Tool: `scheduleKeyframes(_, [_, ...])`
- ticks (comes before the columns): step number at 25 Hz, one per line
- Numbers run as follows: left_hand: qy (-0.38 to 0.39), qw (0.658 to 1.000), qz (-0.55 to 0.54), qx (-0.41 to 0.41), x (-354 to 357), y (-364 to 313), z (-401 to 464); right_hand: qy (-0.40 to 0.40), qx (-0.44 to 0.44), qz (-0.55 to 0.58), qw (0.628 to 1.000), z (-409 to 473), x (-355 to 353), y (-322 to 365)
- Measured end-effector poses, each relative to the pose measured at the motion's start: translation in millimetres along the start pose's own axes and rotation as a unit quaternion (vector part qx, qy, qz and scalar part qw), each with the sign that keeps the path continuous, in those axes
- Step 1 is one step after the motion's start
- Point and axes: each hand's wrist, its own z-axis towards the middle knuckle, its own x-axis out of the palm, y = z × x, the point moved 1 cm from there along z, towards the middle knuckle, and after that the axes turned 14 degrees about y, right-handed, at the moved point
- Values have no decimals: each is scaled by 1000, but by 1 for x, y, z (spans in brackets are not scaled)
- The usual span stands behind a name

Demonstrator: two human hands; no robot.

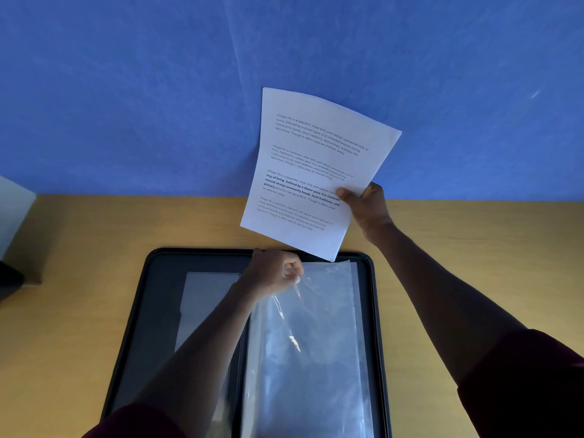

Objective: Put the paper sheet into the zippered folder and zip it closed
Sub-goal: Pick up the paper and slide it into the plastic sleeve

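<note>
Head view: the right hand (366, 207) pinches the printed paper sheet (316, 172) at its right edge, holding it raised above the far edge of the open zippered folder (376, 311), which lies on the bench (474, 235). The sheet's long axis runs nearly upright, tilted right, with its lowest corner just above the mouth of the clear plastic sleeve (316, 343). The left hand (275, 273), the nearer one to that mouth, has its fingers curled, pinching the sleeve's top edge at its far left corner.

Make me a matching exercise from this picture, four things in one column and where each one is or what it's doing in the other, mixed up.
Things:
1. paper sheet
2. zippered folder
3. left hand
4. right hand

States:
A. lies open on the wooden table
B. pinches the top of a clear plastic sleeve
C. held in the air above the folder
D. grips the sheet's right edge

Pairs: 1-C, 2-A, 3-B, 4-D
</note>
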Motion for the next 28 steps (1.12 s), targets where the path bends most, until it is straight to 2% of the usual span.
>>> scheduleKeyframes(8, [12,1000,17,13,0,-4,-1,-13,7,-17,1000,1,6,-7])
scheduleKeyframes(15, [-25,998,29,59,3,-19,2,-19,15,-26,999,2,5,-7])
scheduleKeyframes(20, [26,998,43,38,8,-24,2,-18,19,-22,999,0,6,-9])
scheduleKeyframes(28, [54,992,112,12,14,-24,4,-20,22,-22,999,-3,7,-10])
